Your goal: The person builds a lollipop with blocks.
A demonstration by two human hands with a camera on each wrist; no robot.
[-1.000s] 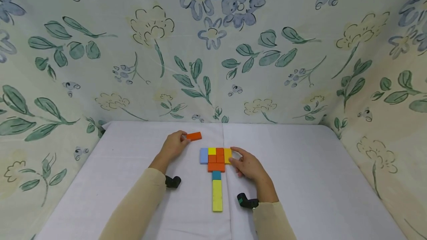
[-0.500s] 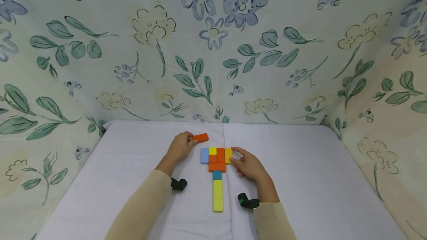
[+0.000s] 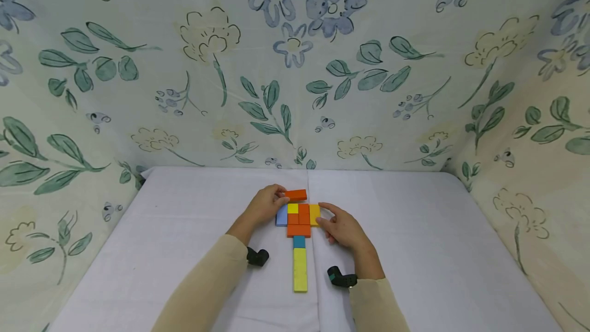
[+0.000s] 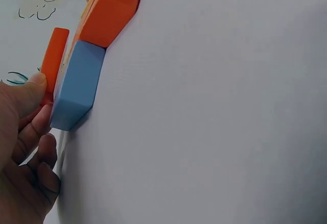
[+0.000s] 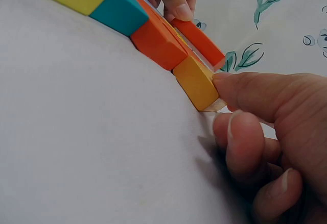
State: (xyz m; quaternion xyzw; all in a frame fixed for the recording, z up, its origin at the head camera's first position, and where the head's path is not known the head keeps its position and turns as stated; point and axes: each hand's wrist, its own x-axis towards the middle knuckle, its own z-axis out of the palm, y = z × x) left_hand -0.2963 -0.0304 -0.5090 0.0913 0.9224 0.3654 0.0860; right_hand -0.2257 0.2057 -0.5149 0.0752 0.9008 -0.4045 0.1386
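Observation:
My left hand (image 3: 264, 207) pinches an orange-red rectangular block (image 3: 296, 195) between thumb and fingers, at the far edge of a flat arrangement of coloured blocks. In the left wrist view, a light blue block (image 4: 80, 83) stands just beside these fingers. At the arrangement's right side, my right hand (image 3: 343, 227) holds an amber block (image 3: 315, 215) with thumb and index finger. Between blue and amber lie a small yellow block (image 3: 293, 208) and red-orange blocks (image 3: 298, 230). A teal block (image 3: 299, 242) and a long yellow-green piece (image 3: 300, 269) trail toward me.
A white cloth (image 3: 415, 250) with a central crease covers the table. Patterned fabric (image 3: 387, 117) with flowers and leaves hangs behind and at both sides. Black wrist cameras (image 3: 258, 256) sit on both wrists.
My left hand has carried the orange-red block rightward, from left of the arrangement to just beyond its far edge. The right hand has stayed at the amber block.

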